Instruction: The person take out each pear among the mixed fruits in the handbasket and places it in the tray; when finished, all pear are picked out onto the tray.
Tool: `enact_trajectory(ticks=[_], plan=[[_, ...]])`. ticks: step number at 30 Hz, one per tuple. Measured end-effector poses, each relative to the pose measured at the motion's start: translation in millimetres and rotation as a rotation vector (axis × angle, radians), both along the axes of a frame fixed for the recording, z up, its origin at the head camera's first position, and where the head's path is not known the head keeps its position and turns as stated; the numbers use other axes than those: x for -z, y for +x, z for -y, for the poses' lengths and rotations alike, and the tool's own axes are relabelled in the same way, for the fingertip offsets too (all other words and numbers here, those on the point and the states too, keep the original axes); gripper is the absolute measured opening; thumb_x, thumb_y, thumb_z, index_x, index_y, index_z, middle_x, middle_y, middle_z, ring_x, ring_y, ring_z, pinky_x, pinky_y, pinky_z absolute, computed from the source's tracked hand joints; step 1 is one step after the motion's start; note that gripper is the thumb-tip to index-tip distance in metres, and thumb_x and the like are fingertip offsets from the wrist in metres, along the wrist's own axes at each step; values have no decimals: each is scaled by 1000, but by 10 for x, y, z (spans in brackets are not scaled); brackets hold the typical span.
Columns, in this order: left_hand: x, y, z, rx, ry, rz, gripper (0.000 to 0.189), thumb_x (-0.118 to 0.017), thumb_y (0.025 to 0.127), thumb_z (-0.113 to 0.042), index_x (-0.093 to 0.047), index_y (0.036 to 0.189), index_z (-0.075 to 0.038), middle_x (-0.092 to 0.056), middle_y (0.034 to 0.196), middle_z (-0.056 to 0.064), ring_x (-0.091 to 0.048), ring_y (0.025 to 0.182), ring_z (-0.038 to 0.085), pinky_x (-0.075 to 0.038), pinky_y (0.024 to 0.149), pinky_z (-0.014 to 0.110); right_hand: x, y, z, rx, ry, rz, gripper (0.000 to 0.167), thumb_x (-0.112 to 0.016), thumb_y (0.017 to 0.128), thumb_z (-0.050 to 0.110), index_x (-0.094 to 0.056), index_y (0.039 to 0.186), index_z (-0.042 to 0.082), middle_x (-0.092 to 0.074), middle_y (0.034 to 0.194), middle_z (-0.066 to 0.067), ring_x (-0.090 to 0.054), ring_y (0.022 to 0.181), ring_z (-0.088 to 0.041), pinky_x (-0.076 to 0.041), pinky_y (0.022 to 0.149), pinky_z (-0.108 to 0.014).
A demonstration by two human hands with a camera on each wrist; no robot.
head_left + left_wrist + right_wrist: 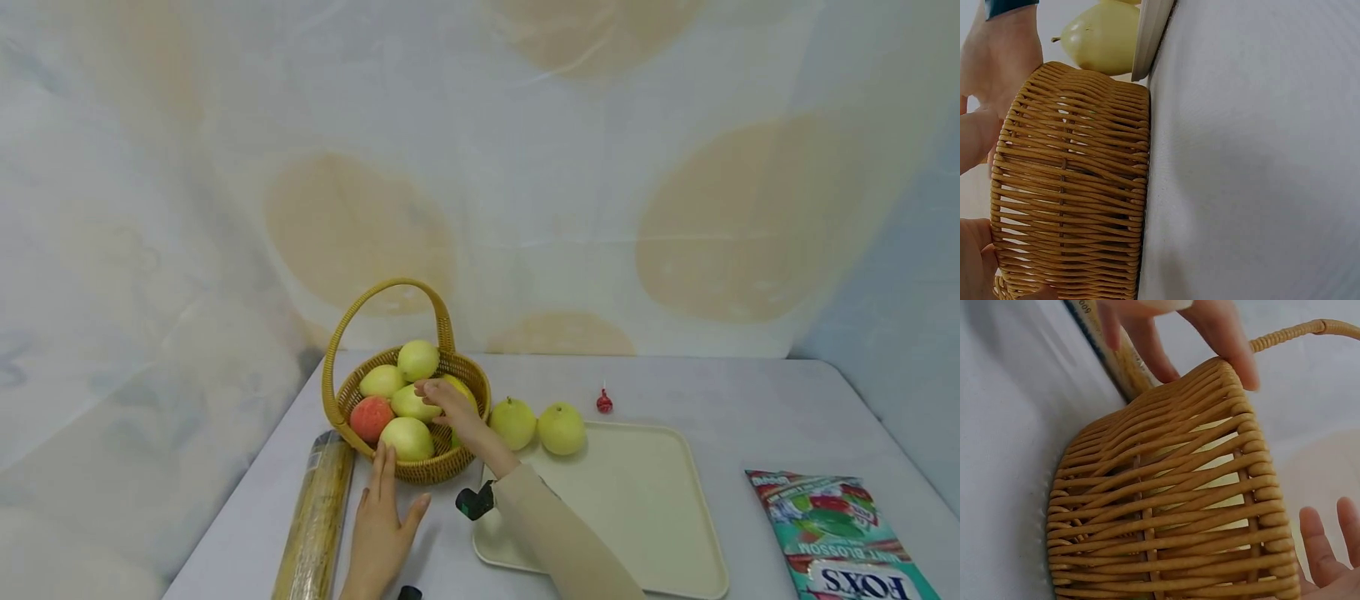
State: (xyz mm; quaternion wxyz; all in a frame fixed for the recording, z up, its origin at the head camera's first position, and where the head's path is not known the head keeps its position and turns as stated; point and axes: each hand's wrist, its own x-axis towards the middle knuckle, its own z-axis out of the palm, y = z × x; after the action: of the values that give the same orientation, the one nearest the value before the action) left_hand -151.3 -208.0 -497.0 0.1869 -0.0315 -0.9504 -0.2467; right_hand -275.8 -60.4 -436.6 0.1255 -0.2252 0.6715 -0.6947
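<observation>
A wicker basket [438, 471] with a tall arched handle stands at the table's back left. Inside it are several pale green-yellow fruits [407, 439], a red peach [372, 418] and a yellow fruit partly hidden at the right. My left hand [381, 529] touches the basket's front rim, fingers extended; in the right wrist view its fingers [1150, 347] lie on the wicker. Reaching over the basket's right side, my right hand [459, 414] has its fingers above the fruit and holds nothing visible. Two yellow-green pears [513, 423] [562, 429] sit by the tray's back left corner.
A cream tray [637, 500] lies right of the basket. Behind it is a small red wrapped candy [604, 402]. A green and red candy bag [840, 533] lies at the far right. Along the left edge runs a long yellowish wrapped package [315, 517].
</observation>
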Motion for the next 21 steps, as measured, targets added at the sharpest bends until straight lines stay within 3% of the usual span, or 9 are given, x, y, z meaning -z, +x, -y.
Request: enact_trajectory(ticks=[5, 21], plan=[[-9, 31, 15, -1, -8, 3, 85, -68, 90, -33, -20, 154, -2, -18, 161, 19, -51, 124, 47, -37, 95, 72, -24, 0, 103, -17, 71, 6, 51, -32, 105, 34, -48, 137, -2, -50, 140, -22, -43, 133, -41, -39, 104, -60], [-29, 65, 60, -19, -4, 24, 84, -66, 91, -34, -21, 153, -1, -17, 161, 18, -50, 126, 47, -36, 96, 73, -62, 6, 201, -48, 100, 93, 50, -37, 104, 37, -49, 138, 2, -54, 138, -20, -44, 133, -38, -39, 102, -61]])
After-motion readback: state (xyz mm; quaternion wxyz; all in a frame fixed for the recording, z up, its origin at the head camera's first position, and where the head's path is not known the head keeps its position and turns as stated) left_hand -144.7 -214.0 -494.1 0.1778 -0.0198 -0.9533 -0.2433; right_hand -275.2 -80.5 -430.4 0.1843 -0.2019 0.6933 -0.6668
